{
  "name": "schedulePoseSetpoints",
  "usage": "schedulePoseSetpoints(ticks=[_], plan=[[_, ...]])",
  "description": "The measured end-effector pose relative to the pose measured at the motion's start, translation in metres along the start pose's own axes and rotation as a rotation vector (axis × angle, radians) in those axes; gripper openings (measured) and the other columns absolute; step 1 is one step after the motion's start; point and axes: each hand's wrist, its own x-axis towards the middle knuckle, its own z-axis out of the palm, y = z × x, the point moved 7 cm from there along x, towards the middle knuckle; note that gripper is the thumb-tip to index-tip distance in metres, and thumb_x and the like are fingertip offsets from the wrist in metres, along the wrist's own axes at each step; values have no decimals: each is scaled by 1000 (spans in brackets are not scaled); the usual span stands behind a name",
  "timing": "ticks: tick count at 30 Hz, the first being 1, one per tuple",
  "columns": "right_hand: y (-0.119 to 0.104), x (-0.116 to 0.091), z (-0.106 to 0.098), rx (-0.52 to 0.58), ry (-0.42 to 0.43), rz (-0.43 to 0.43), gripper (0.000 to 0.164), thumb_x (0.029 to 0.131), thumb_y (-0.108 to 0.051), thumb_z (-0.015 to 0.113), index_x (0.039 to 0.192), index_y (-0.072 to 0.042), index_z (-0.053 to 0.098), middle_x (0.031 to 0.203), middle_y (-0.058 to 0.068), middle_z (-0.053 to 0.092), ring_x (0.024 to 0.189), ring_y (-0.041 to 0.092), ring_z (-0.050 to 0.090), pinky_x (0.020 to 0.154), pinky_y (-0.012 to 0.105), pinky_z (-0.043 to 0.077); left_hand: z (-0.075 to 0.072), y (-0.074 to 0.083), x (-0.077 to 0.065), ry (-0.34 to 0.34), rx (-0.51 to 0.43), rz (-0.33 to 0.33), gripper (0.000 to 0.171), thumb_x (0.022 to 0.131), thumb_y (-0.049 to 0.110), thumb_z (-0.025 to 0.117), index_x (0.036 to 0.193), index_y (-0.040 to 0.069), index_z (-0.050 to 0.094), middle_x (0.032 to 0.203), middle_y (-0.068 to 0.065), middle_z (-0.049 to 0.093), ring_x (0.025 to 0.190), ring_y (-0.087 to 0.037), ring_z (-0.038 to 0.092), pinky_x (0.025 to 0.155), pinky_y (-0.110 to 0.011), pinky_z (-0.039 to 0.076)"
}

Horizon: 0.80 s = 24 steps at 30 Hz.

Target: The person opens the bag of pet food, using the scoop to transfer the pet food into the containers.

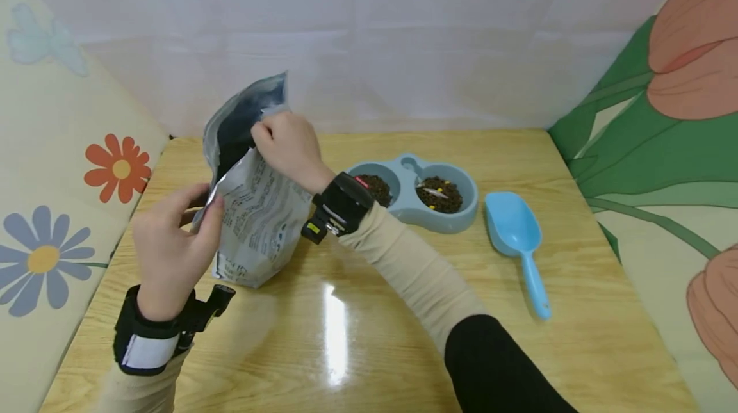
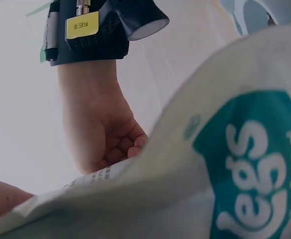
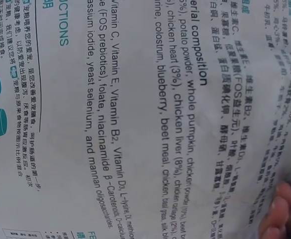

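Note:
A silver-white pet food bag (image 1: 262, 221) stands on the left part of the table, its top gaping wide and its dark inside partly showing. My left hand (image 1: 175, 237) pinches the left side of the bag's mouth between thumb and fingers. At the opposite side of the opening, my right hand (image 1: 291, 150) grips the edge with curled fingers. Printed text fills the bag's face (image 3: 135, 124) in the right wrist view, with the right fingertips (image 3: 279, 211) low at the right. In the left wrist view, a teal logo marks the bag (image 2: 185, 194).
Behind my right forearm sits a blue-grey double pet bowl (image 1: 409, 213) with brown kibble (image 1: 442, 200) in both halves; bits of yellow and white lie on the right portion. A light blue scoop (image 1: 519, 227) lies to its right. A white cloth (image 1: 403, 48) hangs behind the wooden table (image 1: 392, 336).

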Motion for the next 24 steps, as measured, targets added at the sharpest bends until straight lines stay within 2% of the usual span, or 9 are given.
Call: schedulePoseSetpoints(ticks=[3, 6, 9, 13, 17, 20, 21, 22, 24], plan=[[-1, 1, 2, 8, 3, -11, 39, 90, -11, 41, 51, -11, 35, 47, -2, 32, 42, 11, 32, 44, 19, 23, -2, 0, -4, 77, 30, -12, 11, 77, 2, 64, 81, -9, 65, 72, -19, 64, 58, -31, 60, 64, -6, 39], [-2, 1, 2, 15, 0, -22, 40, 90, -13, 42, 51, -11, 35, 47, -2, 31, 41, 10, 31, 44, 19, 22, -2, 1, -7, 114, 84, -18, 13, 80, 3, 62, 78, -10, 64, 70, -20, 63, 58, -33, 59, 57, -28, 49], [-2, 0, 1, 13, -23, -42, 44, 93, -19, 42, 51, -12, 36, 47, -2, 32, 42, 10, 30, 45, 19, 22, -1, 5, -9, 136, 118, -14, 16, 81, 3, 60, 75, -12, 61, 69, -22, 61, 57, -35, 58, 51, -48, 46], [2, -1, -10, -11, -27, -68, 46, 96, -25, 41, 52, -14, 35, 48, -3, 31, 44, 11, 30, 47, 20, 20, 0, 9, -11, 150, 131, 0, 17, 82, 3, 60, 74, -12, 59, 68, -23, 60, 57, -35, 58, 51, -48, 46], [14, 8, -32, -110, 10, -94, 33, 90, -16, 44, 58, -12, 40, 53, -1, 36, 49, 13, 33, 50, 21, 22, 2, 12, -11, 146, 122, 3, 17, 82, 3, 60, 75, -12, 59, 69, -23, 60, 59, -35, 58, 55, -49, 48], [18, 16, -43, -209, -17, -158, 15, 85, -7, 44, 75, -8, 56, 66, 2, 50, 60, 15, 43, 58, 22, 32, 4, 14, -12, 140, 121, 9, 17, 82, 3, 60, 75, -12, 60, 69, -23, 60, 60, -35, 59, 55, -48, 48], [19, 19, -45, -242, -40, -185, 16, 83, -4, 44, 85, -7, 59, 76, 4, 55, 68, 16, 48, 62, 23, 35, 4, 14, -13, 138, 121, 11, 17, 82, 3, 60, 75, -12, 60, 69, -23, 60, 60, -35, 58, 55, -48, 48], [20, 21, -45, -275, -69, -215, 23, 82, -2, 44, 97, -5, 61, 87, 6, 59, 78, 17, 51, 69, 24, 38, 5, 15, -13, 138, 121, 14, 17, 82, 3, 60, 75, -12, 59, 69, -22, 60, 60, -35, 58, 55, -48, 48], [21, 24, -43, -352, -151, -262, 45, 77, 3, 44, 121, -4, 52, 113, 9, 56, 102, 18, 50, 81, 26, 40, 5, 15, -15, 135, 120, 17, 17, 82, 3, 60, 75, -12, 59, 68, -22, 60, 59, -35, 58, 54, -47, 48]])
